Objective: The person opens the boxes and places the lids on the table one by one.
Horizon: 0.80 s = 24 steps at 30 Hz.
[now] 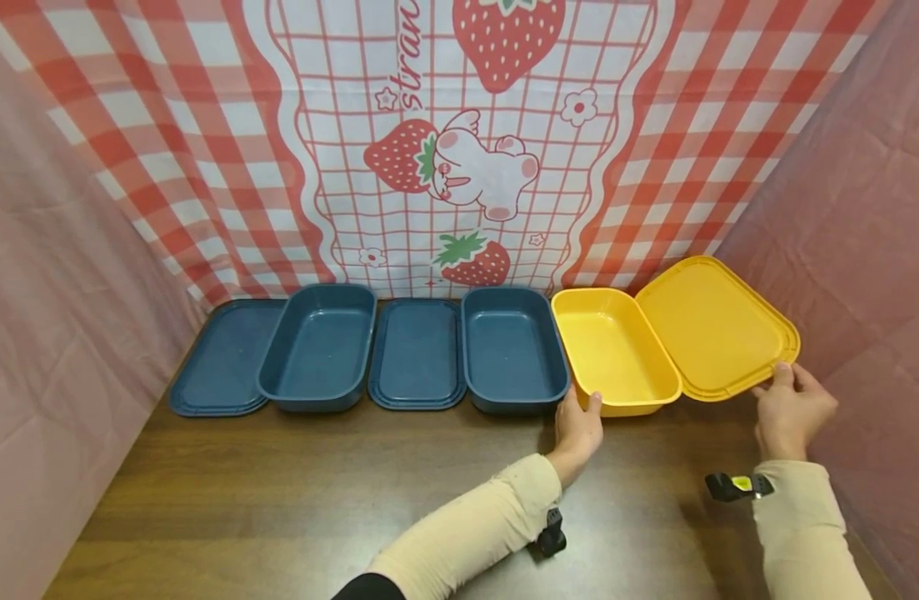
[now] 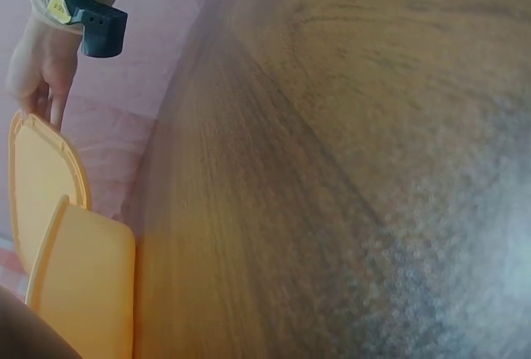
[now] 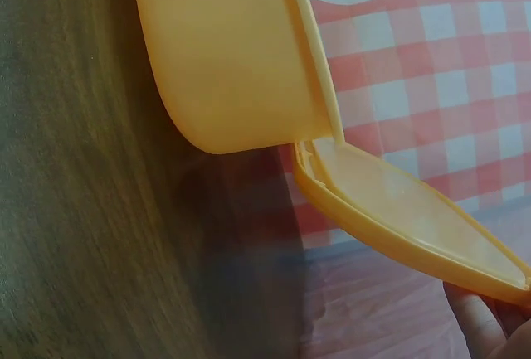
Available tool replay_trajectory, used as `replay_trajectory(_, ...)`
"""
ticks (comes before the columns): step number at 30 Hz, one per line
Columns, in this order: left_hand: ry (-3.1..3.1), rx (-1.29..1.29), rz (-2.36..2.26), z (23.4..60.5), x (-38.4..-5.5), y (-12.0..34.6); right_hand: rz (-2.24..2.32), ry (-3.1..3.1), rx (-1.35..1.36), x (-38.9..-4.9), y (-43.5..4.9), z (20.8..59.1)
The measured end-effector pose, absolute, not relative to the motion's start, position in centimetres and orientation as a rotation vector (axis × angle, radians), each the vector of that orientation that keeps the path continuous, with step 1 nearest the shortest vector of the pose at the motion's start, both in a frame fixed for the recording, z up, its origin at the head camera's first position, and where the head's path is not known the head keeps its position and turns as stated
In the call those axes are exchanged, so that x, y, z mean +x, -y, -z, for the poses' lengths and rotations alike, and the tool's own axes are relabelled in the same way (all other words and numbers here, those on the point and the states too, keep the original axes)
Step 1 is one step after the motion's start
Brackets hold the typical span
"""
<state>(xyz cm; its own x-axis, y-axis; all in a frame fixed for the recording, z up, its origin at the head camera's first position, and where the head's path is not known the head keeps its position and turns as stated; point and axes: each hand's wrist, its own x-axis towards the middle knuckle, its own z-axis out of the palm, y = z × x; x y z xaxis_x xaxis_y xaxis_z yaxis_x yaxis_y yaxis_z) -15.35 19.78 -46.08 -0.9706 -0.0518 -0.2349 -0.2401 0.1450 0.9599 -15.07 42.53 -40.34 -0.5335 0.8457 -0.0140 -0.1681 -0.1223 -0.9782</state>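
A yellow plastic box (image 1: pixel 616 354) stands on the table, its inside bare. At its near left corner is my left hand (image 1: pixel 579 429), thumb along the front wall and fingers round the left side. My right hand (image 1: pixel 792 410) pinches the near right edge of a yellow lid (image 1: pixel 717 329). The lid is tilted, raised at the right, its left edge close against the box's right side. In the right wrist view, fingertips (image 3: pixel 473 317) show under the lid's rim. Only a dark part of my left hand (image 2: pixel 29 330) enters the left wrist view.
Left of the yellow box stand a blue box (image 1: pixel 515 350), a blue lid (image 1: pixel 417 354), another blue box (image 1: pixel 320 350) and another blue lid (image 1: pixel 230 358), in a row. A strawberry-print cloth (image 1: pixel 459 150) hangs behind. Pink cloth (image 1: pixel 841 233) borders the right side of the wooden table (image 1: pixel 279 492).
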Motion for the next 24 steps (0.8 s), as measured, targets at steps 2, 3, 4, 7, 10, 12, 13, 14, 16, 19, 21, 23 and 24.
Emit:
replay_trajectory(2,-2.259,-0.292,-1.946,46.1,-15.4,-19.8,-1.748,1.408,-0.807,-15.1,-42.6,40.5)
replay_trajectory(3,-2.257,-0.292,-1.947,46.1,-15.3,-19.8,-1.752,1.402,-0.815,-15.2,-42.6,40.5)
replay_trajectory(4,-2.256,-0.292,-1.948,46.1,-15.3,-19.8,-1.752,1.402,-0.825,-15.2,-42.6,40.6)
replay_trajectory(7,-2.258,-0.295,-1.945,46.2,-15.4,-19.9,-1.757,1.399,-0.841,-15.2,-42.7,41.0)
replay_trajectory(10,-2.264,-0.296,-1.937,46.3,-15.4,-19.9,-1.761,1.393,-0.849,-15.2,-42.8,41.3)
replay_trajectory(12,-2.269,-0.297,-1.935,46.2,-15.3,-19.9,-1.762,1.393,-0.850,-15.3,-42.9,41.6)
replay_trajectory(13,-2.273,-0.298,-1.933,46.3,-15.4,-19.9,-1.762,1.391,-0.852,-15.3,-42.9,41.7)
replay_trajectory(14,-2.276,-0.298,-1.933,46.3,-15.4,-19.9,-1.760,1.394,-0.857,-15.3,-43.0,41.8)
replay_trajectory(16,-2.278,-0.299,-1.935,46.2,-15.4,-19.9,-1.760,1.394,-0.861,-15.3,-43.1,42.0)
replay_trajectory(19,-2.278,-0.297,-1.935,46.2,-15.4,-19.9,-1.764,1.394,-0.865,-15.4,-43.2,42.2)
replay_trajectory(21,-2.274,-0.296,-1.935,46.2,-15.4,-19.9,-1.775,1.380,-0.859,-15.4,-43.2,42.4)
replay_trajectory(23,-2.272,-0.294,-1.933,46.2,-15.4,-19.9,-1.783,1.369,-0.858,-15.3,-43.2,42.6)
replay_trajectory(24,-2.272,-0.294,-1.932,46.2,-15.4,-19.8,-1.783,1.370,-0.858,-15.3,-43.3,42.7)
